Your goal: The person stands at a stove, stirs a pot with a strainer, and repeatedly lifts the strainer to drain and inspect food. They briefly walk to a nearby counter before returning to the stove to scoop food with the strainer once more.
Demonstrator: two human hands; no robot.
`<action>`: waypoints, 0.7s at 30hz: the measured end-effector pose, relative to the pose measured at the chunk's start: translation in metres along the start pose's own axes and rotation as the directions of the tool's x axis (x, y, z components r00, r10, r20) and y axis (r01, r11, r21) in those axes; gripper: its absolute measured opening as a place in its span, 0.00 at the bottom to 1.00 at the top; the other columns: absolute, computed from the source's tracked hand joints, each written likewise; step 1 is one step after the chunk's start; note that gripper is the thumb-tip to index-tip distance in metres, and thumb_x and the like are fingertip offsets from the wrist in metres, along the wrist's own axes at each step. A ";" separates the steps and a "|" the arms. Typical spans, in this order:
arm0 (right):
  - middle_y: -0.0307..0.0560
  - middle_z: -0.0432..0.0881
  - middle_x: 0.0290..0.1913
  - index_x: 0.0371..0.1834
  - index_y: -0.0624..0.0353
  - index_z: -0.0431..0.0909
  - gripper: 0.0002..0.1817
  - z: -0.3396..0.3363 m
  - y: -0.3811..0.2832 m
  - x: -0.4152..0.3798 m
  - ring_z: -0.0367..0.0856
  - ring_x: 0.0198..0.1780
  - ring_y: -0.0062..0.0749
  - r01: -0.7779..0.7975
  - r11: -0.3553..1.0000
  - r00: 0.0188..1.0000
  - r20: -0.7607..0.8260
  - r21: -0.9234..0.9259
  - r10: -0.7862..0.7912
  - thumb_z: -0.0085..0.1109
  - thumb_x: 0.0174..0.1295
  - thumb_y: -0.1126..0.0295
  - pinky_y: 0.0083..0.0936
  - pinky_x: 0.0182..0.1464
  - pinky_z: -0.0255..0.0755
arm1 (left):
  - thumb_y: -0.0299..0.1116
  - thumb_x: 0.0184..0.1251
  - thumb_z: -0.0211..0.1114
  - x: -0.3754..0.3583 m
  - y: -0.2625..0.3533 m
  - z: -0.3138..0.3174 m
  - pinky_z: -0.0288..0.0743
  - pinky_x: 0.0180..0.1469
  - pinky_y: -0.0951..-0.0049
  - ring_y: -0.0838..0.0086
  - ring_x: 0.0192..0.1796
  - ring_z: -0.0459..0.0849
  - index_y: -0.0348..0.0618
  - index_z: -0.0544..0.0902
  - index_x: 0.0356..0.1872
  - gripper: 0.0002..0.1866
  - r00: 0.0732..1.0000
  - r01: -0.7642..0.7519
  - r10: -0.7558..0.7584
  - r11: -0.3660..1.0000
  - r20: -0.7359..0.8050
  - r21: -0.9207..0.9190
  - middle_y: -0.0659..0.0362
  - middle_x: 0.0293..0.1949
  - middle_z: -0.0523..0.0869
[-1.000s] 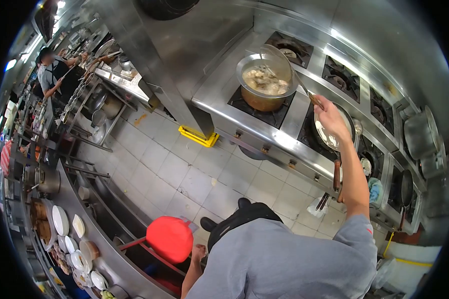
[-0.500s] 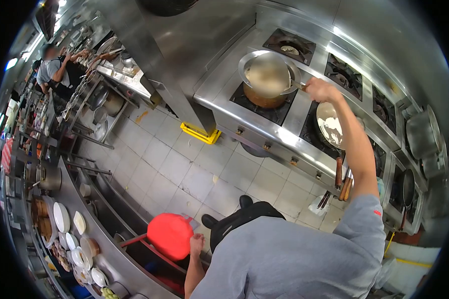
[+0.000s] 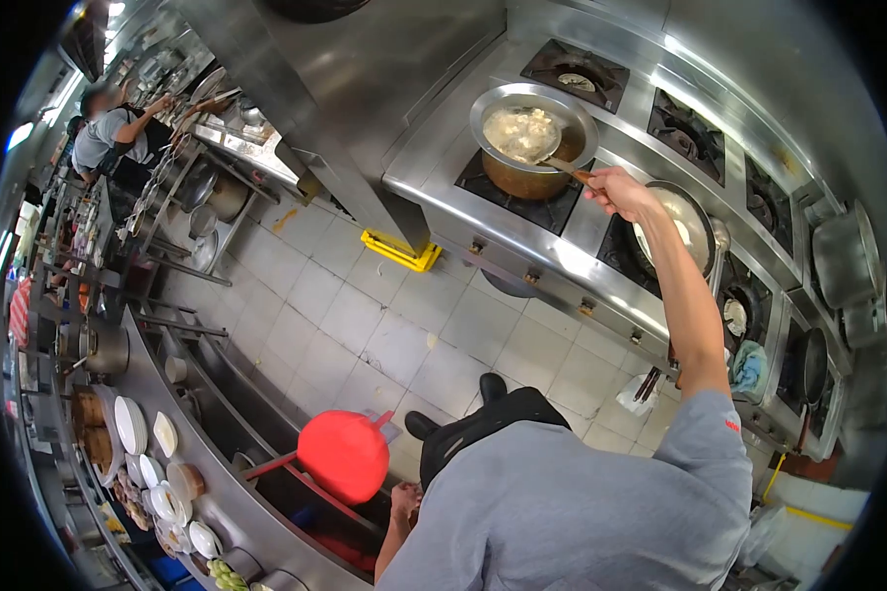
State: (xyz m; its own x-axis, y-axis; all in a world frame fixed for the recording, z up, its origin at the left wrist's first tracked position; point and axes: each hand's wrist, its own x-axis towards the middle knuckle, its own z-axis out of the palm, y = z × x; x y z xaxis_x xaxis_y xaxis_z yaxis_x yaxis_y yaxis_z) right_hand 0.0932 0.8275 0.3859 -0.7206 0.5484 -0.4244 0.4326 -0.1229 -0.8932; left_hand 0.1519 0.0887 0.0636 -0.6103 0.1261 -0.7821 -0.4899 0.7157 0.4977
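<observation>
On the front left burner stands a large metal pot (image 3: 528,181). A round strainer with pale food (image 3: 522,134) rests in its mouth, and my right hand (image 3: 618,191) is closed round the wooden handle (image 3: 574,170). Just right of that hand, a pan with white contents (image 3: 682,232) sits on the stove, partly behind my forearm. My left hand (image 3: 405,499) hangs low by my waist with curled fingers; whether it holds anything is too small to tell. Close to it is a round red object (image 3: 343,456) at the counter's edge.
Plates (image 3: 130,426) and bowls line the steel counter at the left. A yellow floor piece (image 3: 401,250) lies by the stove's corner. Another person (image 3: 108,138) works at the far upper left. More pots and a dark pan (image 3: 811,365) stand at the right of the stove.
The strainer has come down into the pot, its handle now slanting to my right hand. The pan beside it shows farther up, its handle no longer visible. My left hand sits slightly lower in view.
</observation>
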 end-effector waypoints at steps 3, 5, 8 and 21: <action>0.40 0.74 0.26 0.45 0.71 0.70 0.12 -0.001 0.015 -0.012 0.63 0.17 0.14 0.070 0.997 0.996 -0.053 0.014 -0.069 0.45 0.62 0.74 0.14 0.14 0.57 | 0.26 0.61 0.54 0.029 -0.008 -0.009 0.70 0.21 0.78 0.78 0.23 0.77 0.36 0.79 0.37 0.08 0.998 0.061 -0.053 0.974 0.043 -0.217 0.60 0.23 0.78; 0.40 0.73 0.25 0.44 0.69 0.71 0.12 0.002 0.020 -0.020 0.63 0.17 0.15 0.109 0.993 0.988 -0.107 -0.050 -0.114 0.46 0.61 0.74 0.16 0.14 0.56 | 0.24 0.61 0.53 0.035 0.000 -0.010 0.69 0.21 0.79 0.78 0.23 0.77 0.35 0.79 0.37 0.08 0.999 0.048 -0.047 0.964 0.010 -0.262 0.60 0.24 0.79; 0.39 0.74 0.24 0.44 0.69 0.73 0.13 0.006 0.022 -0.030 0.66 0.19 0.19 0.140 0.977 0.971 -0.171 -0.161 -0.167 0.47 0.60 0.73 0.20 0.17 0.60 | 0.24 0.60 0.54 0.041 0.019 -0.010 0.69 0.21 0.79 0.78 0.23 0.77 0.34 0.79 0.37 0.08 1.000 -0.007 0.008 0.981 0.003 -0.196 0.60 0.25 0.79; 0.53 0.80 0.25 0.50 0.70 0.74 0.18 0.014 0.018 -0.064 0.81 0.31 0.39 0.205 0.778 0.889 -0.219 -0.594 -0.402 0.47 0.59 0.72 0.33 0.37 0.72 | 0.26 0.59 0.53 0.049 0.018 -0.005 0.68 0.19 0.78 0.78 0.21 0.75 0.35 0.79 0.34 0.07 0.992 -0.072 0.088 0.984 0.092 -0.164 0.59 0.24 0.78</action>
State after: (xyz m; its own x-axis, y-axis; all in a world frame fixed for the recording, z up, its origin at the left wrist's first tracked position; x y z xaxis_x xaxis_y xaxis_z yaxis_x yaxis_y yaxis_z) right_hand 0.1400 0.7787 0.3954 -0.6955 0.7184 0.0143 0.5103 0.5079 -0.6939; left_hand 0.1104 0.1043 0.0356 -0.5912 0.2517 -0.7663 -0.5399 0.5822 0.6078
